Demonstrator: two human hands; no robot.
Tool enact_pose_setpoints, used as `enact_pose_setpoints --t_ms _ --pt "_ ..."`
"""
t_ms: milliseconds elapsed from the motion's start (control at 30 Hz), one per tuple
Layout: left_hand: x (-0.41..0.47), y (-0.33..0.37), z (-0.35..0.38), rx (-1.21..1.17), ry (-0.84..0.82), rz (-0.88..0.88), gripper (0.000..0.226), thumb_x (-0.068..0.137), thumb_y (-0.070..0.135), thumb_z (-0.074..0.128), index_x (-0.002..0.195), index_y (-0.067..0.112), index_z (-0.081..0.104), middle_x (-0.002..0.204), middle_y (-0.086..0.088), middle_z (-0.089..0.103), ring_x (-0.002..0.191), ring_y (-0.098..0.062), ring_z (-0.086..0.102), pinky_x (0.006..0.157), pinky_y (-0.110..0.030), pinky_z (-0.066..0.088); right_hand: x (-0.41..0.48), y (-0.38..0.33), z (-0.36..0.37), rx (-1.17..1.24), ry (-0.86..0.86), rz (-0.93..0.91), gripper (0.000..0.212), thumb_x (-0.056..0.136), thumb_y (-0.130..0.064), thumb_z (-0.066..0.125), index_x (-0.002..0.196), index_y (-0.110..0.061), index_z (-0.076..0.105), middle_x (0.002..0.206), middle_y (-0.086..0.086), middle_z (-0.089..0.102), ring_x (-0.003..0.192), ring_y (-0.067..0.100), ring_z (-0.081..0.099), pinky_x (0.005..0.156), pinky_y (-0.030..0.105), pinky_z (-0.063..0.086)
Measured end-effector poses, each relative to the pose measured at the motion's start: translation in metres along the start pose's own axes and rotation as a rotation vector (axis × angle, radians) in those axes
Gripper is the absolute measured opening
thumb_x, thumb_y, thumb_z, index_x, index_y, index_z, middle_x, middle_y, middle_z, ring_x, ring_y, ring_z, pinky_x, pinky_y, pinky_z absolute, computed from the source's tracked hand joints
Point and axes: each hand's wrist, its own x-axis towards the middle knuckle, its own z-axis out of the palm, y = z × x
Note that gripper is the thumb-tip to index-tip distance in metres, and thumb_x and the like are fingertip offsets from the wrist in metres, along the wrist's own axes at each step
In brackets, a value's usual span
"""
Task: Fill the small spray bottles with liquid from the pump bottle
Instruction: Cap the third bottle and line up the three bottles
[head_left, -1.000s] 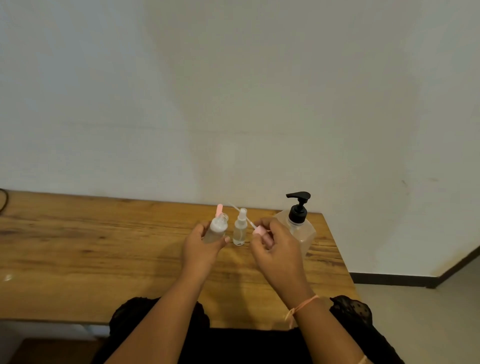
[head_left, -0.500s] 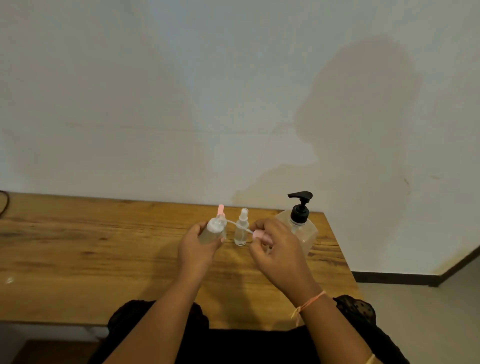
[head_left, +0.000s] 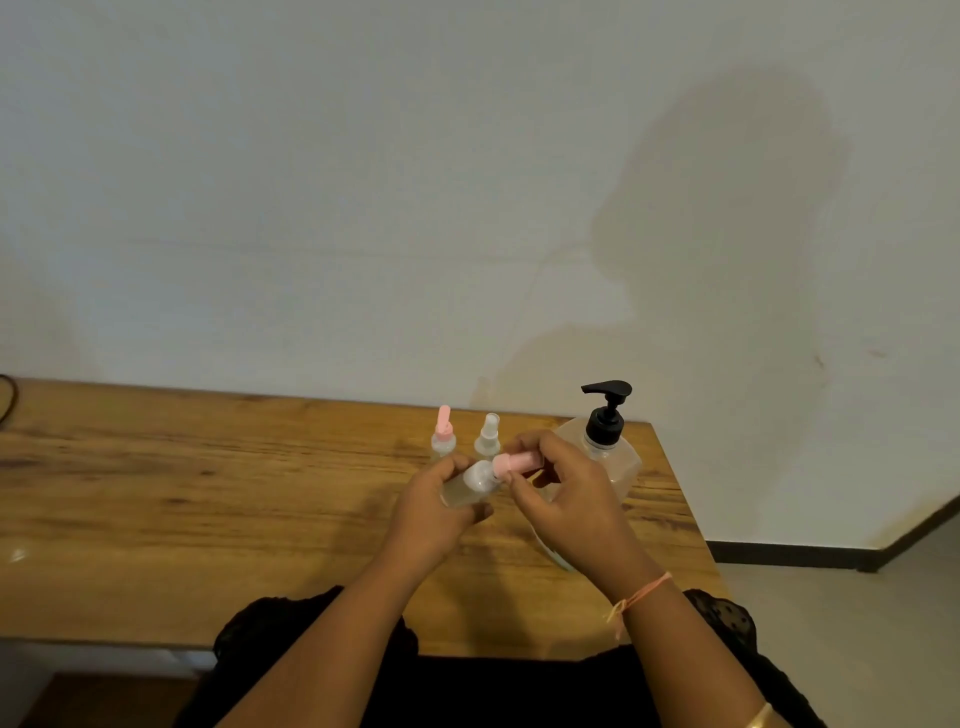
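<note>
left hand (head_left: 434, 512) curled round a small clear bottle (head_left: 457, 492), plastic, tilted, white neck pointing right. right hand (head_left: 563, 501) pinches the pink spray head (head_left: 513, 463), a smooth cylinder, between thumb and fingertips, its end touching that neck. just behind the fingers, upright: pink-topped bottle (head_left: 443, 437) and clear-topped bottle (head_left: 488, 439). pump bottle (head_left: 618, 462), squat clear body with a black pump, sits beside them on the grainy wood table (head_left: 208, 493).

The left hand (head_left: 434, 512) and right hand (head_left: 563, 506) meet, fingers (head_left: 530, 441) curled, gripping.
</note>
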Motion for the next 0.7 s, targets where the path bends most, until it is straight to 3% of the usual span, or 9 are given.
enact_pose_setpoints --t_ms 200,367,433,500,567,700 --pt "0.0001 0.0026 0.0004 -0.015 0.005 0.028 0.039 0.072 0.013 0.076 0.103 0.029 0.060 0.110 0.007 0.060 0.103 -0.012 0.052 0.078 -0.025 0.043 0.0012 0.0018 -0.0014 -0.001 -0.038 0.025 0.018 0.087 -0.013 0.062 0.101 -0.024 0.059 0.093 -0.025 0.057 0.090 -0.009 0.053 0.070 0.010 0.046" --pt "-0.0022 0.0048 0.0013 0.042 0.015 0.101 0.039 0.072 0.012 0.076 0.095 0.037 0.057 0.103 0.010 0.058 0.098 -0.009 0.053 0.075 -0.023 0.047 0.0013 0.0028 0.0016 -0.094 -0.065 -0.012 0.017 0.087 -0.015 0.062 0.103 -0.020 0.061 0.096 -0.015 0.056 0.089 -0.004 0.052 0.071 0.007 0.043" --pt "-0.0023 0.0047 0.0010 0.034 0.028 0.092 0.039 0.072 0.013 0.077 0.099 0.035 0.060 0.103 0.010 0.058 0.100 -0.012 0.054 0.083 -0.030 0.050 0.0018 0.0034 0.0026 -0.126 -0.078 -0.028 0.018 0.087 -0.014 0.063 0.105 -0.017 0.062 0.099 -0.012 0.055 0.088 -0.004 0.051 0.072 0.004 0.042" --pt "-0.0032 0.0049 0.0002 0.056 0.053 0.101 0.041 0.072 0.014 0.077 0.107 0.029 0.062 0.104 0.010 0.055 0.100 -0.011 0.052 0.081 -0.026 0.048 0.0020 0.0024 0.0024 -0.125 -0.073 -0.016 0.019 0.087 -0.014 0.065 0.105 -0.018 0.060 0.099 -0.011 0.055 0.086 -0.004 0.051 0.071 0.003 0.041" --pt "-0.0047 0.0061 -0.0005 0.079 0.070 0.127 0.042 0.073 0.015 0.077 0.110 0.027 0.062 0.105 0.012 0.053 0.100 -0.009 0.049 0.076 -0.020 0.042 0.0023 0.0013 0.0010 -0.090 -0.061 0.023 0.017 0.087 -0.016 0.065 0.102 -0.021 0.058 0.095 -0.010 0.057 0.083 -0.001 0.053 0.070 0.005 0.043" --pt "-0.0070 0.0067 -0.0014 0.089 0.069 0.166 0.041 0.073 0.016 0.076 0.106 0.035 0.061 0.104 0.017 0.051 0.100 -0.008 0.049 0.078 -0.021 0.042 0.0013 -0.0002 0.0001 -0.115 -0.061 0.094 0.015 0.087 -0.028 0.065 0.096 -0.019 0.057 0.087 -0.007 0.059 0.076 0.005 0.055 0.063 0.014 0.045"
